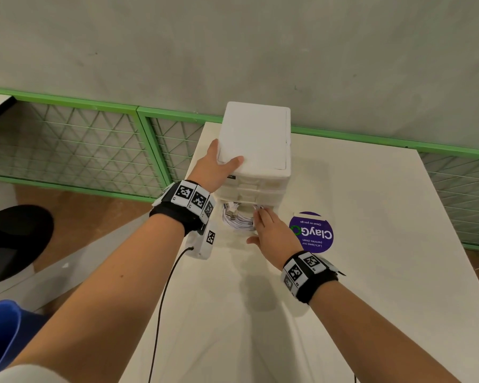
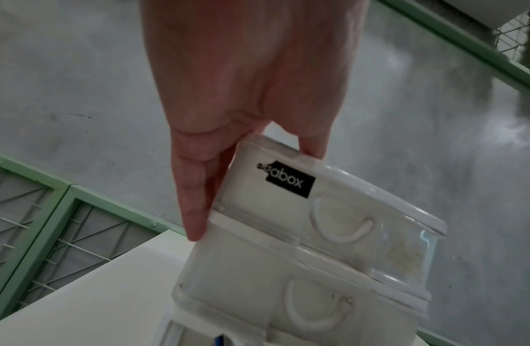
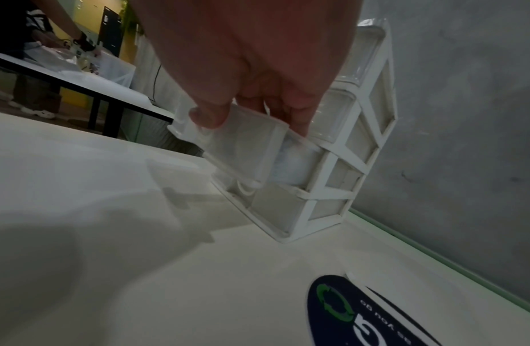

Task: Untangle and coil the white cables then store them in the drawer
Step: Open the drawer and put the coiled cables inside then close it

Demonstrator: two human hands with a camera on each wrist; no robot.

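Two hands: both are at the drawer unit (image 1: 256,150), a small white stack of drawers that stands on the white table (image 1: 371,244) near the table's far edge.
Left hand (image 1: 216,168): holds the drawer unit's top left front corner, with the thumb lying flat on the lid and the fingers (image 2: 195,210) straight down the left side wall.
Right hand (image 1: 271,234): is in front of the drawer unit and holds the rim of the pulled-out drawer (image 3: 246,149), thumb on the front edge and fingertips over the top; whether the fingers dip inside I cannot tell.
White cables (image 1: 237,217): lie as a coiled bundle inside the open drawer, plug ends towards the unit, just left of the right hand's fingers.
Open drawer: sticks out from the unit's front, below two closed drawers and above one more.
Sticker (image 1: 313,233): round, purple, flat on the table just right of the open drawer, beside the right hand.
Black label (image 2: 290,182): sits on the top drawer's front, near the left thumb's corner.
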